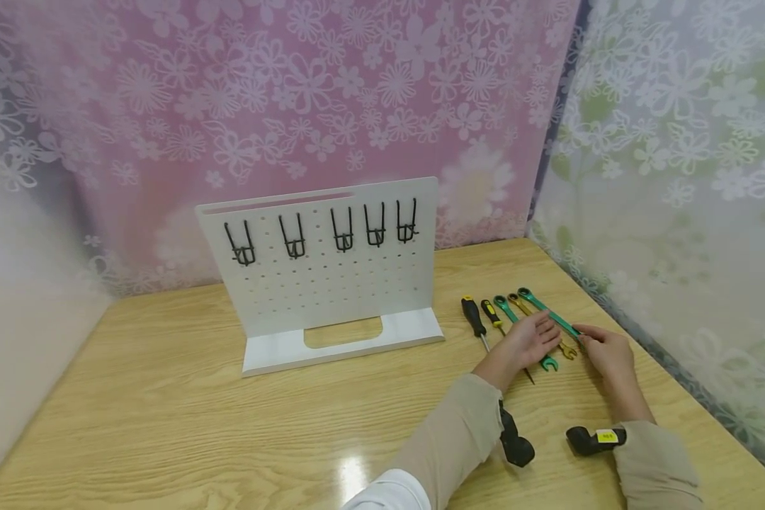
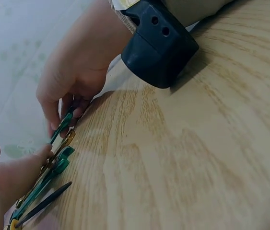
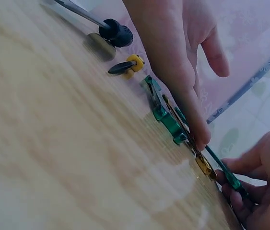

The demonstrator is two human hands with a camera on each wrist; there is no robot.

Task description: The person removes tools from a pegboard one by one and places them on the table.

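At the right of the table, my right hand pinches the near end of the rightmost green wrench between thumb and fingers, as the right wrist view also shows. My left hand reaches over the tools with its fingers extended and palm turned toward that wrench; its fingertips are close beside the shaft. Under the left hand lie a gold wrench and a second green wrench, partly hidden. Left of them are a small yellow-and-black screwdriver and a larger black-handled screwdriver.
A white pegboard with several black double-prong hooks stands on the wooden table, left of the tools. Flowered curtains hang behind and along the right edge. Black wrist devices sit at both cuffs.
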